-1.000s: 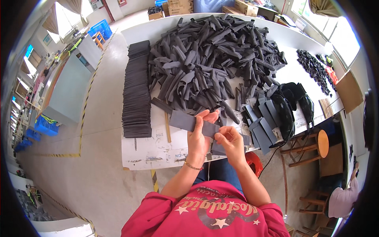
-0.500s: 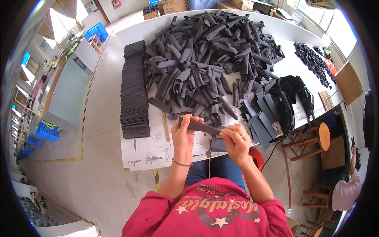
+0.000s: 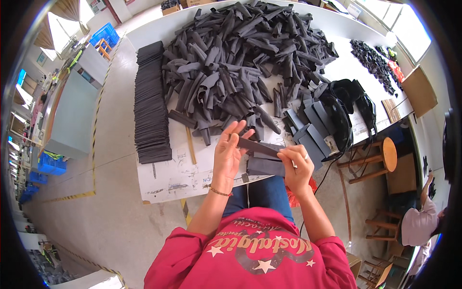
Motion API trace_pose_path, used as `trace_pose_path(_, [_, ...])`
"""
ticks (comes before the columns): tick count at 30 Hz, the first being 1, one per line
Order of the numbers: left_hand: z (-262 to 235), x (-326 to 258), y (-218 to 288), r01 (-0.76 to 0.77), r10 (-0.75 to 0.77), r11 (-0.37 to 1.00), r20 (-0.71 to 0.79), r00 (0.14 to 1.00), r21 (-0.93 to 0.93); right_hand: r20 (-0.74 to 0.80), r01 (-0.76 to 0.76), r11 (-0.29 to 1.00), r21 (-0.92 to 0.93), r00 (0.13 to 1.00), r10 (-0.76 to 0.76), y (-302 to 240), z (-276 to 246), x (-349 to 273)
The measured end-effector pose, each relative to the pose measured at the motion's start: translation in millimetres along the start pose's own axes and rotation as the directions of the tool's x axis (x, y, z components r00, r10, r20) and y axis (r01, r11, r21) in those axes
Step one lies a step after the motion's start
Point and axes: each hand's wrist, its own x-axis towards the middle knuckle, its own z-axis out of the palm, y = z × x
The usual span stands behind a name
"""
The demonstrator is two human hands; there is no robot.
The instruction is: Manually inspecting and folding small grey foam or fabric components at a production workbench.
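A dark grey fabric strip (image 3: 260,147) stretches between my hands above the table's front edge. My right hand (image 3: 297,166) pinches its right end between thumb and fingers. At the other end, my left hand (image 3: 228,156) has its fingers spread, with the thumb against the strip. Beneath lie flat dark grey pieces (image 3: 266,166), partly covered by the strip and my right hand. Beyond my hands rises a big loose heap of curled dark grey pieces (image 3: 226,72). To its left runs a long, neat row of flat dark pieces (image 3: 152,106), packed tightly together.
On the white table (image 3: 178,179) lies a thin wooden stick (image 3: 191,146). Right of the heap are fanned flat pieces (image 3: 308,137) and a glossy black object with cords (image 3: 341,123). A wooden stool (image 3: 385,154) stands at the right; another person (image 3: 421,224) is farther off.
My left hand's fingers have gone from closed around the strip to spread apart. My right hand has moved slightly right and still pinches it. The view has shifted, moving the table up and left.
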Motion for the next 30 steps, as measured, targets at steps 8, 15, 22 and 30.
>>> trace_pose_path(8, [-15,-6,2,0.225,-0.199,0.967,-0.197,0.960,0.120,0.133,0.539,0.792,-0.288,0.841,-0.524,11,-1,-10])
trace_pose_path(15, [-24,-3,2,0.266,-0.230,0.944,-0.188,0.955,0.196,0.388,0.519,0.828,-0.211,0.822,-0.417,8,-19,-17])
trace_pose_path(22, [-15,-14,-11,0.184,-0.230,0.839,0.027,0.973,0.511,0.312,-0.414,0.901,0.130,0.879,0.360,16,-13,-8])
trace_pose_path(30, [-12,-23,-11,0.262,-0.390,0.866,0.247,0.887,0.425,0.583,-0.789,0.093,0.607,0.522,0.623,18,3,-20])
